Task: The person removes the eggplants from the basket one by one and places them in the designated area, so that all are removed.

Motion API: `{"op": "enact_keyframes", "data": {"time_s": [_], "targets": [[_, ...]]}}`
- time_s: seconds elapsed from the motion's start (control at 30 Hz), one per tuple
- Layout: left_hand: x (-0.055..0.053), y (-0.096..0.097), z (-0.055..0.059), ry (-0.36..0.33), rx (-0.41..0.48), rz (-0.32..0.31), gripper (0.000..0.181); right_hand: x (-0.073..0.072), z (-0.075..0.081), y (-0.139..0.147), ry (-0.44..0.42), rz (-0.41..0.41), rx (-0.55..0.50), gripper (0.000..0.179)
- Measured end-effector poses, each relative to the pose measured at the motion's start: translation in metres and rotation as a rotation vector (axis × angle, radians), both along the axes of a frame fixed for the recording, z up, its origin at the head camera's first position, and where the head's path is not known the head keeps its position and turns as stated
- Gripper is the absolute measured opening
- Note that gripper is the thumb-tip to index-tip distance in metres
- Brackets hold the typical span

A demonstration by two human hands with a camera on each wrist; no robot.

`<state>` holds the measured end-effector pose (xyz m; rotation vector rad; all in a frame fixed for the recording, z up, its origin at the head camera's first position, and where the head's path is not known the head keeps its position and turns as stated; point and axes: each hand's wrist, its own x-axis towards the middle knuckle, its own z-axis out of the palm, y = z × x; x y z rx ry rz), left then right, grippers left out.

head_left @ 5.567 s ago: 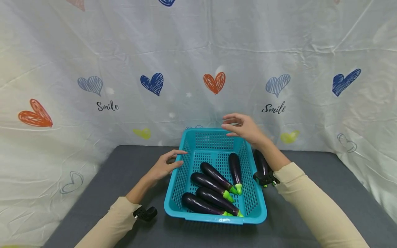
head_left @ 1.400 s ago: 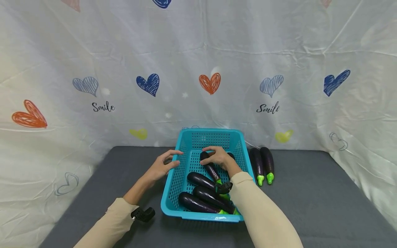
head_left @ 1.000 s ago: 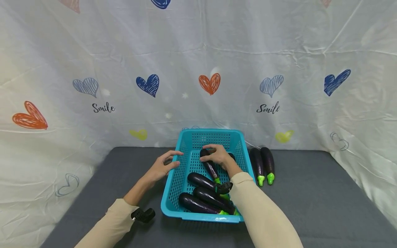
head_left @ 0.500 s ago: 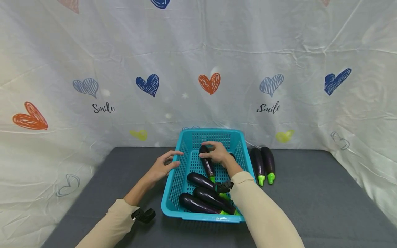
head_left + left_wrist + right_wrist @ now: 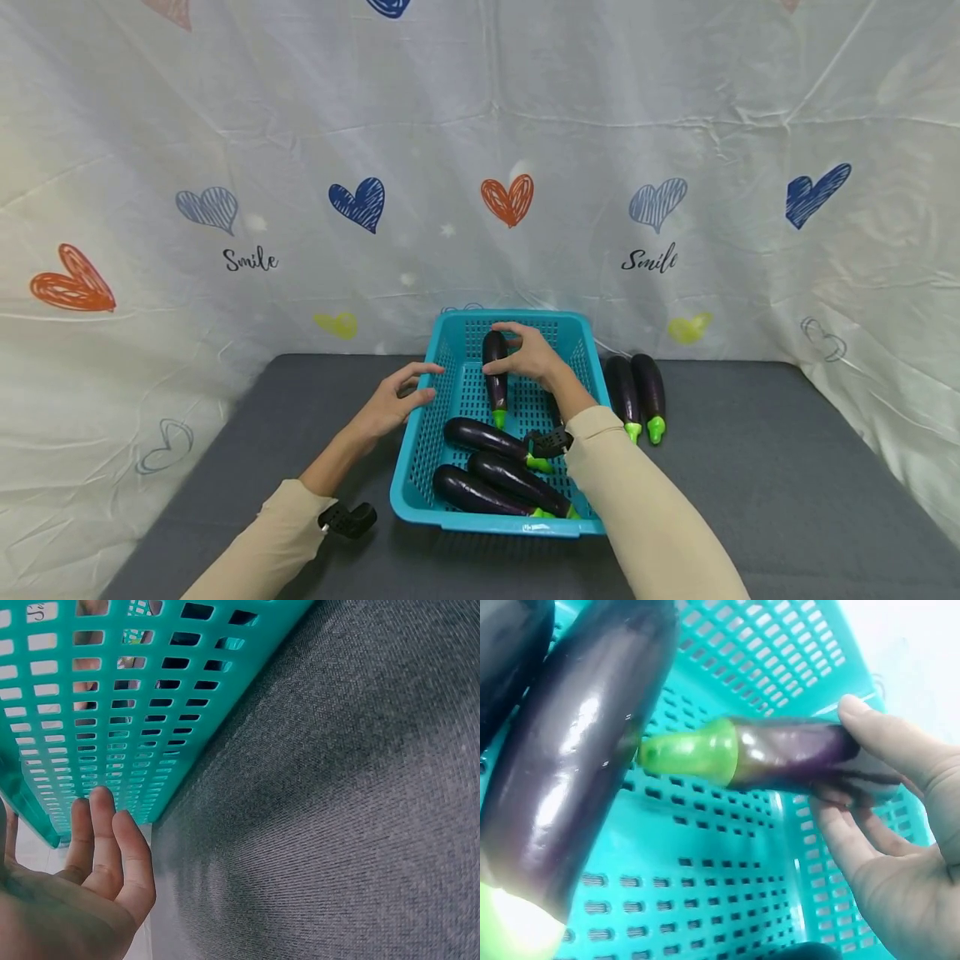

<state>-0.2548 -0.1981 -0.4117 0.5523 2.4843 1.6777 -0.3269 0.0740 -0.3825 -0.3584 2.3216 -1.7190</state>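
My right hand (image 5: 534,360) pinches a dark purple eggplant (image 5: 495,387) between thumb and fingers, inside the blue basket (image 5: 487,523). In the right wrist view the eggplant (image 5: 787,754) has its green stem end pointing away from the palm, close to a second eggplant (image 5: 585,750). It looks raised off the basket floor in the head view. My left hand (image 5: 390,407) stays at the basket's left rim, fingers spread and loosely bent. From the left wrist, that hand (image 5: 82,892) shows beside the outer wall with nothing in it; whether its fingertips touch cannot be seen.
Three eggplants (image 5: 517,481) lie slanted in the basket's front half. Another (image 5: 553,408) is mostly hidden under my right wrist. Outside, to the right, two eggplants (image 5: 649,387) lie side by side on the grey tabletop (image 5: 750,467). A white printed cloth (image 5: 435,133) hangs behind.
My right hand came down from above the back right rim and took hold of an eggplant. The eggplant has swung from slanted to lengthwise and moved toward the back. My left hand has barely moved.
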Motion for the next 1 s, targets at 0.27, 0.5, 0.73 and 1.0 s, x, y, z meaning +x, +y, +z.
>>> {"op": "enact_keyframes", "data": {"time_s": [0.27, 0.5, 0.73, 1.0], "targets": [[-0.001, -0.001, -0.001, 0.001, -0.008, -0.002, 0.041, -0.001, 0.007, 0.002, 0.015, -0.015, -0.054, 0.079], [-0.001, -0.002, -0.001, 0.002, -0.013, 0.001, 0.04, -0.003, 0.012, 0.008, -0.004, 0.004, -0.099, 0.079], [0.0, -0.001, -0.001, -0.005, -0.012, 0.006, 0.04, -0.003, 0.019, 0.014, -0.02, 0.036, -0.136, 0.08], [0.0, -0.001, -0.001, -0.016, -0.015, 0.009, 0.04, -0.002, 0.028, 0.013, -0.054, 0.06, -0.165, 0.079]]}}
